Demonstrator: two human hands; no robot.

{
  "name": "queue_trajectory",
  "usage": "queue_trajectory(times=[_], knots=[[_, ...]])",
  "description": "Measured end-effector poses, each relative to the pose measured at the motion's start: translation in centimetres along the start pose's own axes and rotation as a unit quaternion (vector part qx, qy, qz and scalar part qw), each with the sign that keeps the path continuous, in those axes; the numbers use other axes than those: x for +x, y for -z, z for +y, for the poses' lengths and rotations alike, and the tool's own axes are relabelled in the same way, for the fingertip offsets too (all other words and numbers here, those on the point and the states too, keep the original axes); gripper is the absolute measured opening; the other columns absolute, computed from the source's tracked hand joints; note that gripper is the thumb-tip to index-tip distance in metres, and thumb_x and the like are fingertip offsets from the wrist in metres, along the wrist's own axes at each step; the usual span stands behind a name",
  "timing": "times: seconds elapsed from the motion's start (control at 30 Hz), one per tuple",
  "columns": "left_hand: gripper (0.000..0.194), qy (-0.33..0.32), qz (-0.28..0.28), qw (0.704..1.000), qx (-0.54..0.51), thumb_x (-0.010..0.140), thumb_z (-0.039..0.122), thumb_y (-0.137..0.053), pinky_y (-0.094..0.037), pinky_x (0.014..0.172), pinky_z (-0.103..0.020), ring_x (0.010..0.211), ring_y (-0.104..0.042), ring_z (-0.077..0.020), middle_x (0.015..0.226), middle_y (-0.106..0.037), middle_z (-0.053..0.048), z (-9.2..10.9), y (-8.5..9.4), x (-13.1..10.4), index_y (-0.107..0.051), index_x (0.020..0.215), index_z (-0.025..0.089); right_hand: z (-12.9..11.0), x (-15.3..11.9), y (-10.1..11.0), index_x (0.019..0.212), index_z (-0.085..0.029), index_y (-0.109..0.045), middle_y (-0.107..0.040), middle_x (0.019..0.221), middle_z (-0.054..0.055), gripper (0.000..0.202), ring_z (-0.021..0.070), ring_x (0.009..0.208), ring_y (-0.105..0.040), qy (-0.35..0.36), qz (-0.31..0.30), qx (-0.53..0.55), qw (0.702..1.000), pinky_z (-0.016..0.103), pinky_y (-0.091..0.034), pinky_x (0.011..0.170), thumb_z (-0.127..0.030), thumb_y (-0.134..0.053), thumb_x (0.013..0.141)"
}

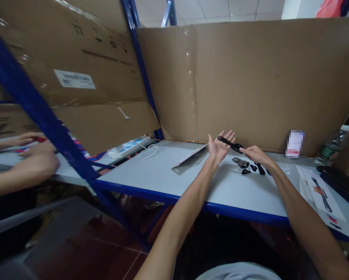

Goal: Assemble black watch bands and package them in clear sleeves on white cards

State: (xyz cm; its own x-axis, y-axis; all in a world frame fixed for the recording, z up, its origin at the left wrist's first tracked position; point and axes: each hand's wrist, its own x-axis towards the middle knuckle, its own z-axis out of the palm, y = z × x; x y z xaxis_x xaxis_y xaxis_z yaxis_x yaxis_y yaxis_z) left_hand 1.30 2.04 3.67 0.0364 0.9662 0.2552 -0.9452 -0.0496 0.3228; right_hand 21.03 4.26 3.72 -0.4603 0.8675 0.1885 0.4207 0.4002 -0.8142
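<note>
My right hand [254, 154] is closed on one end of a slim black tool [228, 143], held above the table. The tool's other end lies over the open palm of my left hand [220, 147], whose fingers are spread. Beside my left wrist, a flat grey-white sheet or card [190, 158] leans at a tilt. Under my right hand, small black parts [244, 165] and a black handle-like piece [260, 168] lie on the white table [159, 175].
Printed cards [326, 196], a black case [342, 184] and a plastic bottle [332, 146] are at the right. A phone-like item [294, 144] leans on the cardboard wall [244, 85]. A power strip [129, 147] and a blue post [46, 112] are left, with another person's arm [25, 167] beyond.
</note>
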Motion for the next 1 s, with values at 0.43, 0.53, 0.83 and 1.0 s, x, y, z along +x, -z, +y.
queue_trajectory(times=[0.43, 0.53, 0.83, 1.0], knots=[[0.079, -0.007, 0.025, 0.999, 0.026, 0.098, 0.068, -0.014, -0.054, 0.1, -0.046, 0.134, -0.056, -0.0328, 0.149, -0.051, -0.025, 0.0, 0.5, -0.1, -0.052, 0.139, 0.012, 1.2, 0.3, -1.9, 0.049, -0.02, -0.044, -0.035, 0.037, -0.004, 0.064, 0.006, 0.035, -0.027, -0.106, -0.061, -0.036, 0.992, 0.023, -0.016, 0.036, -0.073, -0.061, 0.082], [0.079, -0.008, 0.012, 1.0, 0.023, 0.098, 0.068, -0.015, -0.052, 0.101, -0.048, 0.135, -0.054, -0.0333, 0.149, -0.051, -0.025, 0.0, 0.4, -0.2, -0.05, 0.142, 0.012, 1.8, 0.7, -2.0, 0.048, -0.018, -0.048, -0.039, 0.039, -0.003, 0.066, 0.0063, 0.037, -0.032, -0.051, -0.029, -0.06, 0.996, 0.022, -0.02, 0.039, -0.075, -0.059, 0.081], [0.076, 0.007, 0.002, 0.999, 0.047, 0.096, 0.071, -0.017, -0.048, 0.105, -0.058, 0.138, -0.05, -0.035, 0.151, -0.05, -0.021, 0.1, -0.4, -0.4, -0.053, 0.137, 0.019, 1.5, 0.8, -1.0, 0.053, -0.022, -0.04, -0.029, 0.042, -0.007, 0.065, 0.0062, 0.038, -0.022, -0.033, -0.01, 0.059, 0.998, 0.025, -0.014, 0.04, -0.081, -0.057, 0.077], [0.072, 0.034, 0.021, 0.998, 0.041, 0.096, 0.072, -0.021, -0.046, 0.105, -0.062, 0.138, -0.05, -0.0363, 0.151, -0.049, -0.022, -0.2, -0.5, -0.4, -0.053, 0.135, 0.021, 2.0, 1.1, -1.0, 0.047, -0.021, -0.04, -0.031, 0.039, -0.005, 0.068, 0.0075, 0.04, -0.028, -0.048, 0.051, -0.037, 0.997, 0.025, -0.017, 0.042, -0.082, -0.057, 0.074]])
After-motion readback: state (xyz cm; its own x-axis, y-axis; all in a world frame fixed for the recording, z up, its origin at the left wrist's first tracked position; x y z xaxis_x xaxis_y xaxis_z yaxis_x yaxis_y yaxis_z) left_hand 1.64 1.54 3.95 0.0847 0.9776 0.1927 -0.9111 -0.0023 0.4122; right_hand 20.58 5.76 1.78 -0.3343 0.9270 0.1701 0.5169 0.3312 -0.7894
